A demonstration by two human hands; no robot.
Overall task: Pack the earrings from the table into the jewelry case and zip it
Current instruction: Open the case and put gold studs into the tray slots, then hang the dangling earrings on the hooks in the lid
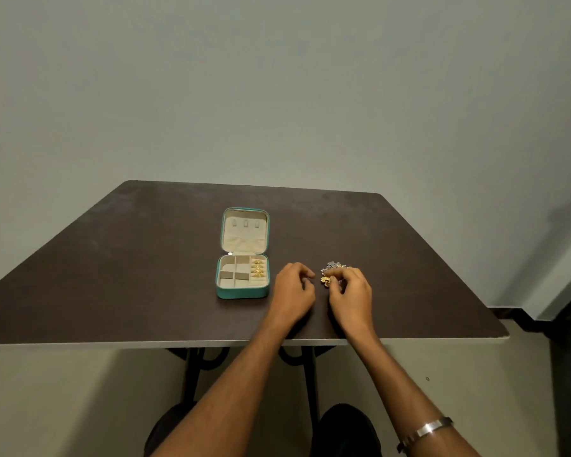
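A teal jewelry case lies open on the dark table, lid flat behind it, cream lining inside. Several gold rings fill its right-hand slot; the other compartments look bare. To the right of the case lies a small pile of silver earrings. My right hand is over the pile's near edge, fingers curled, pinching a gold earring. My left hand hovers between the case and the pile with its fingers loosely curled, holding nothing that I can see.
The table's near edge runs just below my wrists, and its right corner is rounded. A plain wall stands behind. Black metal table legs and my knees show below the edge.
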